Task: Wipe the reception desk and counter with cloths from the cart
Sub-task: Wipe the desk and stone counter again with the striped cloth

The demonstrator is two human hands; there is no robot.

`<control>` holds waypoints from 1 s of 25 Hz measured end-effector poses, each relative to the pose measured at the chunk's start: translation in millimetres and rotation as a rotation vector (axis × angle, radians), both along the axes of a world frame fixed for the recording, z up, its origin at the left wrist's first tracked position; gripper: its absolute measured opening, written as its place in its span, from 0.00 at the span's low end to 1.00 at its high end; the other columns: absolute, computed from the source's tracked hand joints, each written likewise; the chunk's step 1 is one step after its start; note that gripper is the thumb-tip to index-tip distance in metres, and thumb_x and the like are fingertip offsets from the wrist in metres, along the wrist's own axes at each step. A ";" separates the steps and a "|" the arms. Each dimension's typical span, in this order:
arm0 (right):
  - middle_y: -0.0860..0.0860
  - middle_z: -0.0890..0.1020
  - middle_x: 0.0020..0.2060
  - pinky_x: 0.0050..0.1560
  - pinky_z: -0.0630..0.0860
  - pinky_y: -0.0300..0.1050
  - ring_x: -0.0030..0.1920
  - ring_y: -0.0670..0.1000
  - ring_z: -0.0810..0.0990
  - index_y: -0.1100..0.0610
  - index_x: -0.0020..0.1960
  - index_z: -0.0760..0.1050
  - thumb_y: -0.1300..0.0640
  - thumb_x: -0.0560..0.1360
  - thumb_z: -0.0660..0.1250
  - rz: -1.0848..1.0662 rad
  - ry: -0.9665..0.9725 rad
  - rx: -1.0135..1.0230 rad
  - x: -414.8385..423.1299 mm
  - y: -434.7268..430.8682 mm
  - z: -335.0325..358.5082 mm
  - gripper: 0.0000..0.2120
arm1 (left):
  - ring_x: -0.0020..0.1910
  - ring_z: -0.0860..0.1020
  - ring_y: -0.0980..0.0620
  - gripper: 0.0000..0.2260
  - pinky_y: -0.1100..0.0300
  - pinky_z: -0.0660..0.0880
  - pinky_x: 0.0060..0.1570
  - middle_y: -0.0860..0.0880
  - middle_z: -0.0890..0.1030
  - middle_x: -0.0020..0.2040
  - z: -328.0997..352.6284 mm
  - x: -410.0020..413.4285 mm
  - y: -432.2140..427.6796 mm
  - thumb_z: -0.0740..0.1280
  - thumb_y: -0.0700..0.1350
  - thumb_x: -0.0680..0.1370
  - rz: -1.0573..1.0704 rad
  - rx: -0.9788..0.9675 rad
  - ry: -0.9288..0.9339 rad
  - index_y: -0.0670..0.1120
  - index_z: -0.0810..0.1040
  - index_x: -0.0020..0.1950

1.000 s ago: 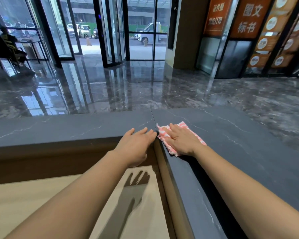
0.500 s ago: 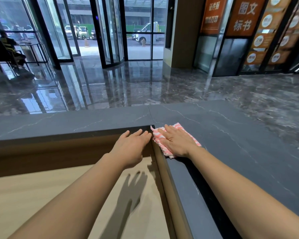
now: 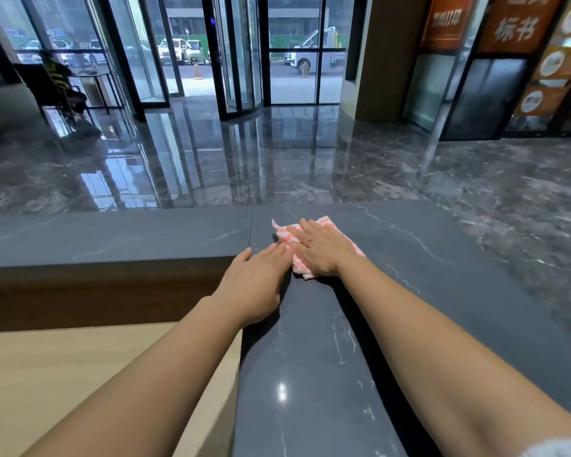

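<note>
Here, the left hand (image 3: 256, 285) lies flat, fingers straight, on the dark counter (image 3: 310, 374) at its inner corner; just beyond, the right hand (image 3: 323, 250) presses the pink striped cloth (image 3: 335, 224) down with flat fingers, glass doors (image 3: 238, 54) far behind.

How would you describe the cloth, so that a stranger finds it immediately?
Look at the dark grey stone counter, near its corner seam. The cloth lies flat there under the right hand, beside the left hand. Only it is striped pink and white.
</note>
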State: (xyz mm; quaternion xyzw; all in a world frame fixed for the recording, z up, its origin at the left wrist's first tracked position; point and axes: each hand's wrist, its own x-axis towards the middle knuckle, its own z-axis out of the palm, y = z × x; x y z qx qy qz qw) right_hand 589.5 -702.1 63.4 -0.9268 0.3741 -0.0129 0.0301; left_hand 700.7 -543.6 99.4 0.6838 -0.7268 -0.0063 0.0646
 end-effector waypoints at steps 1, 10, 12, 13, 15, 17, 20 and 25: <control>0.54 0.65 0.71 0.70 0.57 0.52 0.72 0.54 0.61 0.48 0.77 0.57 0.47 0.82 0.45 -0.006 0.012 -0.002 -2.5 -12.2 -2.2 0.23 | 0.74 0.61 0.53 0.22 0.51 0.55 0.73 0.52 0.65 0.74 -2.1 -6.8 -5.8 0.58 0.41 0.79 0.007 -0.007 0.001 0.49 0.62 0.73; 0.53 0.61 0.74 0.71 0.54 0.55 0.74 0.54 0.58 0.45 0.78 0.51 0.47 0.81 0.44 -0.191 0.046 -0.006 -80.5 -110.3 -6.2 0.25 | 0.57 0.74 0.47 0.07 0.56 0.63 0.48 0.50 0.74 0.54 3.1 -43.0 -36.6 0.54 0.49 0.82 0.114 0.149 -0.120 0.48 0.68 0.50; 0.53 0.60 0.76 0.73 0.54 0.57 0.76 0.54 0.57 0.44 0.78 0.51 0.46 0.81 0.43 -0.335 0.047 -0.014 -120.6 -126.9 -1.5 0.25 | 0.61 0.72 0.48 0.11 0.55 0.62 0.52 0.50 0.73 0.59 5.5 -46.6 -41.2 0.54 0.52 0.82 0.139 0.243 -0.138 0.47 0.70 0.55; 0.53 0.58 0.77 0.73 0.52 0.59 0.77 0.55 0.55 0.44 0.78 0.51 0.45 0.82 0.43 -0.412 0.051 -0.007 -138.3 -133.0 -0.7 0.25 | 0.66 0.70 0.49 0.15 0.54 0.62 0.58 0.50 0.72 0.64 6.9 -47.5 -42.1 0.54 0.54 0.82 0.153 0.295 -0.123 0.47 0.70 0.62; 0.51 0.52 0.79 0.74 0.46 0.61 0.78 0.56 0.49 0.44 0.79 0.50 0.44 0.82 0.42 -0.555 0.043 0.054 -163.4 -133.5 3.8 0.25 | 0.74 0.61 0.51 0.24 0.53 0.56 0.70 0.51 0.62 0.76 11.0 -48.1 -41.1 0.56 0.57 0.81 0.170 0.365 -0.073 0.49 0.62 0.75; 0.50 0.48 0.79 0.75 0.43 0.62 0.78 0.56 0.45 0.45 0.79 0.49 0.44 0.82 0.42 -0.630 0.043 0.091 -168.1 -127.6 8.4 0.25 | 0.77 0.53 0.54 0.29 0.54 0.50 0.73 0.53 0.51 0.79 13.2 -47.7 -39.4 0.57 0.58 0.81 0.169 0.385 -0.036 0.52 0.54 0.79; 0.50 0.47 0.79 0.75 0.42 0.61 0.78 0.56 0.44 0.45 0.79 0.48 0.44 0.82 0.41 -0.612 0.021 0.107 -151.2 -110.6 12.2 0.25 | 0.78 0.50 0.56 0.31 0.56 0.49 0.74 0.54 0.48 0.79 11.3 -46.9 -37.9 0.58 0.59 0.80 0.175 0.383 -0.028 0.53 0.50 0.79; 0.51 0.47 0.79 0.75 0.41 0.61 0.78 0.56 0.44 0.44 0.79 0.48 0.45 0.82 0.42 -0.419 -0.009 0.094 -95.4 -50.2 8.2 0.25 | 0.78 0.49 0.57 0.31 0.53 0.44 0.76 0.54 0.48 0.79 4.5 -46.4 -40.2 0.58 0.59 0.80 0.195 0.392 -0.019 0.52 0.50 0.79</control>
